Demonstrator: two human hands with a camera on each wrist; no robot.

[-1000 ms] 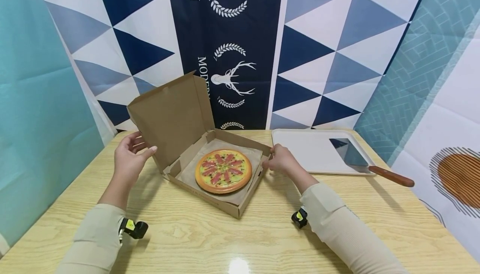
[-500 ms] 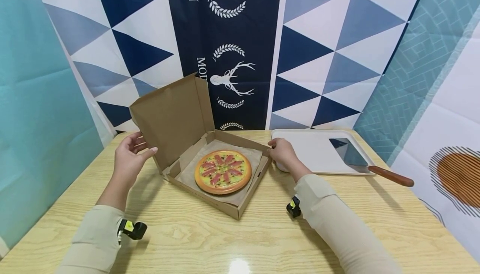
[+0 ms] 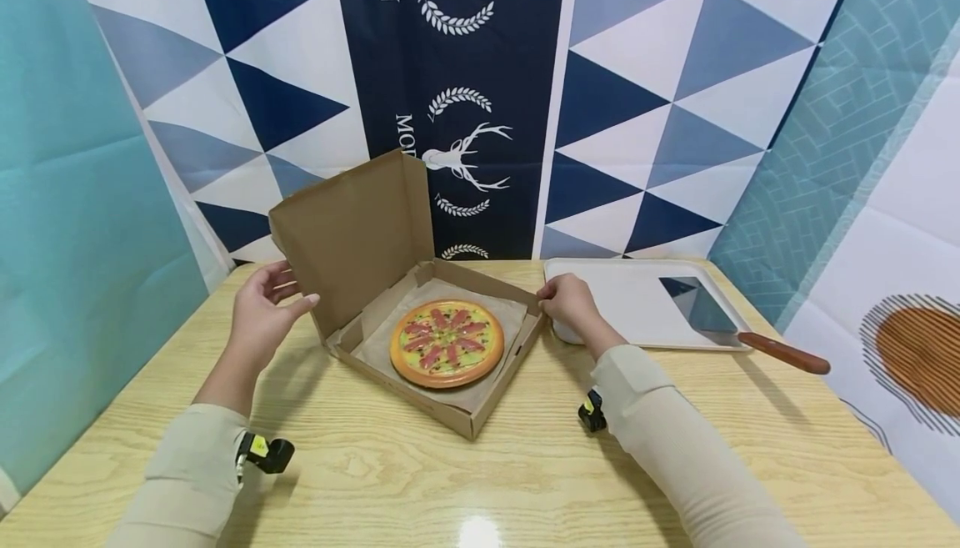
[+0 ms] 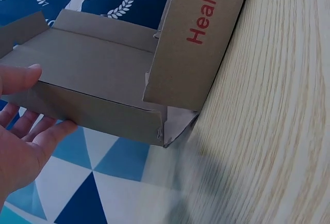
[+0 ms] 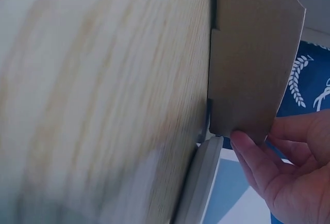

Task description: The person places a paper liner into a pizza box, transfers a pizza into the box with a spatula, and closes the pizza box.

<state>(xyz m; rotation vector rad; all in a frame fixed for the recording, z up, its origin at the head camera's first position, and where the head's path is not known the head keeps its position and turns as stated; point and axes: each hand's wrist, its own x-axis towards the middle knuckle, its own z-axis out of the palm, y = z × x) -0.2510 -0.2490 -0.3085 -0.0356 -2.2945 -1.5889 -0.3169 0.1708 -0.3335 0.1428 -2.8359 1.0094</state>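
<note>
An open cardboard pizza box (image 3: 468, 420) stands on the wooden table, its lid (image 3: 348, 239) raised and leaning back to the left. Inside, on brown paper, lies a round pizza (image 3: 447, 344) with red strips on a yellow top. My left hand (image 3: 258, 319) holds the lid's near-left edge; in the left wrist view, the thumb (image 4: 23, 78) is over the inner side and the fingers are under the outer side. At the back right corner of the box, my right hand (image 3: 573, 306) pinches the side wall (image 5: 252, 74) between thumb and fingers.
A white tray (image 3: 600, 302) lies to the right of the box, close to my right hand. On it rests a broad metal spatula (image 3: 701, 310), its wooden handle (image 3: 783, 352) sticking out over the tray's edge. A patterned cloth (image 3: 622, 114) hangs behind the table.
My right hand has slid along the box's side toward the back corner. The lid has tipped slightly to the right, with my left hand moving along with it.
</note>
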